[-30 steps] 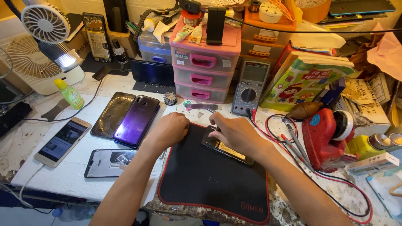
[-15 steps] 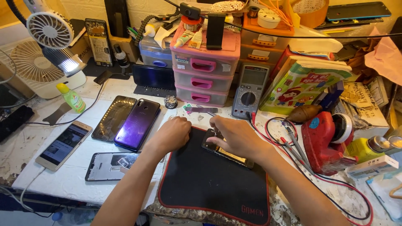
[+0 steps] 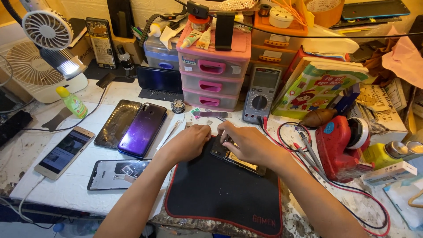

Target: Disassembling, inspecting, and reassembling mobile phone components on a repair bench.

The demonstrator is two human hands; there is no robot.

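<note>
Two hands on one opened phone (image 3: pixel 232 155), which lies at the top edge of the black mat (image 3: pixel 224 194) on the tabletop (image 3: pixel 66 194). My left hand (image 3: pixel 187 142) rests curled at the phone's left end, touching it; whether that grip pinches anything I cannot tell. My right hand (image 3: pixel 246 143) lies over the phone's upper part, fingers bent down onto it, grip narrow; what sits under the fingertips is hidden.

Left of the mat, counted: one purple phone (image 3: pixel 142 129) face down, one dark back cover (image 3: pixel 118 123) touching its left side, one gold phone (image 3: pixel 64 152) with screen lit, one phone frame (image 3: pixel 118 174) lying flat nearest me. One green bottle (image 3: pixel 73 102) stands farther back.

Behind the mat: one pink drawer unit (image 3: pixel 212 72) with three drawers, one grey multimeter (image 3: pixel 261 94) just to its right, two red leads (image 3: pixel 304 150) trailing from it. One red tool (image 3: pixel 337 143) stands to my right. Two fans (image 3: pixel 37 48) at far left, one above the other.
</note>
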